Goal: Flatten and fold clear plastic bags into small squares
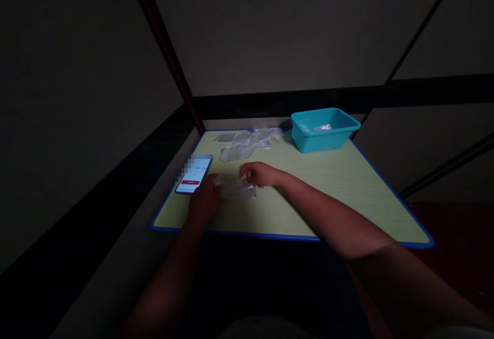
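While both hands are working around mid-frame, one clear plastic piece (237, 190) is lying on the table (328, 190) between them, just below centre. Left hand (204, 197) is reaching to its left end, fingers bent; right hand (262, 174) is curling over its upper right corner, thumb and fingers drawn together. Can't tell whether either is pinching film or just resting. My read on handling: film this thin is probably wanting light fingertips, one hand pinning an end, the other lifting a single edge; tugging both ways is risking creases. Left hand is overlapping the phone (196, 172) in view, so mind nudging it. Hard to make out: dim light is blurring the piece's edges, so bag or flat sheet, unclear; the plastic pile (247, 146) at upper centre is overlapping too much to count; the turquoise basin (317, 142), upper right, is partly hiding a shiny scrap (326, 127); phone screen is showing partly pixelated.
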Motion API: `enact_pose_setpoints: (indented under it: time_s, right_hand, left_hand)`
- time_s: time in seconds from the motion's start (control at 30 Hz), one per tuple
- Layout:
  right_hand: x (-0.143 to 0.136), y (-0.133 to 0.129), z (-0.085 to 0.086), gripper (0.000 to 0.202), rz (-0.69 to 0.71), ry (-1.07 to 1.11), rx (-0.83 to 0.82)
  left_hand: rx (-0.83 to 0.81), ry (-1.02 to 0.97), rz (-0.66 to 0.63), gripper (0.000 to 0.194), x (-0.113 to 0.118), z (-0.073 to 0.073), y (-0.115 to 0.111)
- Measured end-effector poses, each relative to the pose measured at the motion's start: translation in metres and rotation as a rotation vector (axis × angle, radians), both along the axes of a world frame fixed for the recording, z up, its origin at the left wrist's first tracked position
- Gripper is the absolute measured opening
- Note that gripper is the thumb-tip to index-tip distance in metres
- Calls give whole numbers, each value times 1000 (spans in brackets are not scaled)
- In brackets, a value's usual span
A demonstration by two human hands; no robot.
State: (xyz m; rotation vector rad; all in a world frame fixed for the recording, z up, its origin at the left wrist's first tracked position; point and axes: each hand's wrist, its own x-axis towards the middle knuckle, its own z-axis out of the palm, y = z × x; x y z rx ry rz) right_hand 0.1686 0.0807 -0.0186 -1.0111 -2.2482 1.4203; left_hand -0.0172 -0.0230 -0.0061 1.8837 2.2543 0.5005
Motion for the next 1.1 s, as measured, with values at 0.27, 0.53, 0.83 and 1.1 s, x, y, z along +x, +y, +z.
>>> enact_pose_setpoints:
  time_s: [0.27,0.53,0.83,1.1]
  right_hand:
    - [0,-2,3,18,-1,18,-12]
    - [0,0,1,20,-23,43,-56]
    - [-1,0,-1,17,-20,-20,7]
    - [1,0,1,19,3,-55,39]
  left_hand:
    - [274,264,-74,49,5,-7,-8]
    - [238,220,-419,49,24,-27,-12]
    - [-34,297,-456,54,35,-29,-9]
    - [-14,319,-374,53,33,-27,-12]
